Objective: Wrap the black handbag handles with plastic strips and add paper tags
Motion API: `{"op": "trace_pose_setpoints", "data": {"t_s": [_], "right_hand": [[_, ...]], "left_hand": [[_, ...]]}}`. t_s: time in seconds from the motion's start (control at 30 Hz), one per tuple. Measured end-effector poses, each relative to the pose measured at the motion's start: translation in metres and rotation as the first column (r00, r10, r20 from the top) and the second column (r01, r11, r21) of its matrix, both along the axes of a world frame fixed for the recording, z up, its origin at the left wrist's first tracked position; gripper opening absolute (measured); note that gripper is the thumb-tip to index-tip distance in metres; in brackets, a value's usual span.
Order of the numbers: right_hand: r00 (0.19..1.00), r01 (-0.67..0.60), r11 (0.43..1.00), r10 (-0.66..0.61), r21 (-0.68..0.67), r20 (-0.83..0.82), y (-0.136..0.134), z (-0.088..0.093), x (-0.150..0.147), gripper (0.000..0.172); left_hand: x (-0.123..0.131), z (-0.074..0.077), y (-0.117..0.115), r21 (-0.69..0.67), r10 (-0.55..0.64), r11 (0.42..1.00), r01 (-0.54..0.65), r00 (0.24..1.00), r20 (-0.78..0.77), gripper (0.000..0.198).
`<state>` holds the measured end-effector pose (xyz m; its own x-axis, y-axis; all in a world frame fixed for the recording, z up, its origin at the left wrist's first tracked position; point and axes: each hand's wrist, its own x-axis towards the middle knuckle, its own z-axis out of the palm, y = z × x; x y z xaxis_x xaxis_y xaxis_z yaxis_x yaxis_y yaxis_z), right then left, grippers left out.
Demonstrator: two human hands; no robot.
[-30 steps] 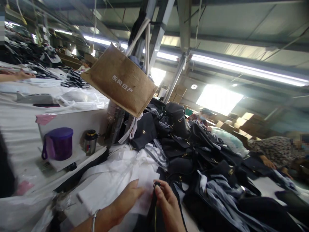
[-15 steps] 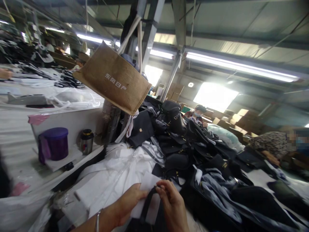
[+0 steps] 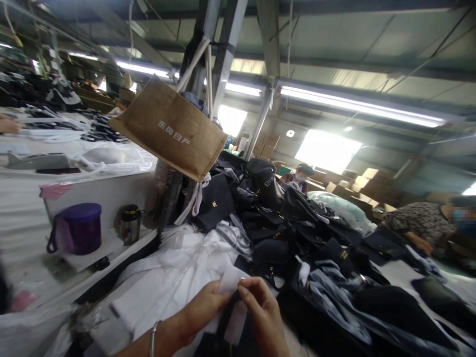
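My left hand (image 3: pixel 197 310), a metal bangle at its wrist, is closed with the thumb on a thin white sheet (image 3: pixel 229 278) that lies along a black strap (image 3: pixel 224 317). My right hand (image 3: pixel 265 312) pinches the upper end of this strap, where a small gold-coloured bit shows at the fingertips. The strap comes up from a black bag (image 3: pixel 211 346) at the bottom edge, mostly out of view. Another part of white sheet hangs below the fingers, between strap and right hand.
A heap of black bags (image 3: pixel 273 248) fills the right side, beside a pile of white wrapping (image 3: pixel 174 263). At left stand a purple bucket (image 3: pixel 85 230) and a steel flask (image 3: pixel 130 227). A brown bag (image 3: pixel 167 131) hangs from a post. Two people work beyond the heap.
The white sheet has come up higher and over the strap's top at my left thumb. My right fingers stay pinched at the strap's end. The view has shifted slightly.
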<state>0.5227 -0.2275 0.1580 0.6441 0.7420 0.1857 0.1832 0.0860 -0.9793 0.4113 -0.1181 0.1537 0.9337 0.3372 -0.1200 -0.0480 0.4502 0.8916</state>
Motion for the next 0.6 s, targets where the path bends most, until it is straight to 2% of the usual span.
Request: {"op": "trace_pose_setpoints", "data": {"t_s": [0.1,0.17,0.2,0.3,0.4,0.6], "right_hand": [[0.997,0.056,0.997,-0.053,0.052,-0.064,0.003,-0.004,0.004,0.037],[0.994,0.092,0.995,-0.09,0.037,-0.062,0.004,-0.003,0.006,0.048],[0.994,0.1,0.995,-0.099,0.014,-0.041,0.004,-0.002,0.008,0.048],[0.992,0.107,0.993,-0.102,-0.058,0.072,0.004,0.005,0.01,0.032],[0.977,0.139,0.988,-0.126,-0.065,0.175,0.002,0.008,0.009,0.025],[0.955,0.175,0.981,-0.15,-0.078,0.255,0.002,-0.001,0.01,0.022]], "left_hand": [[0.001,-0.001,0.001,-0.015,-0.02,1.0,0.02,1.0,0.006,0.033],[0.004,-0.002,0.002,-0.016,-0.016,1.0,0.017,0.999,0.035,0.032],[0.006,-0.003,0.003,-0.014,-0.011,1.0,0.012,0.999,0.047,0.031],[0.01,0.0,0.006,0.017,-0.021,1.0,0.02,0.999,0.05,0.03],[0.01,0.004,0.011,0.081,-0.051,0.996,0.048,0.998,0.036,0.029],[0.003,0.01,0.016,0.143,-0.152,0.979,0.144,0.987,0.048,0.027]]}}
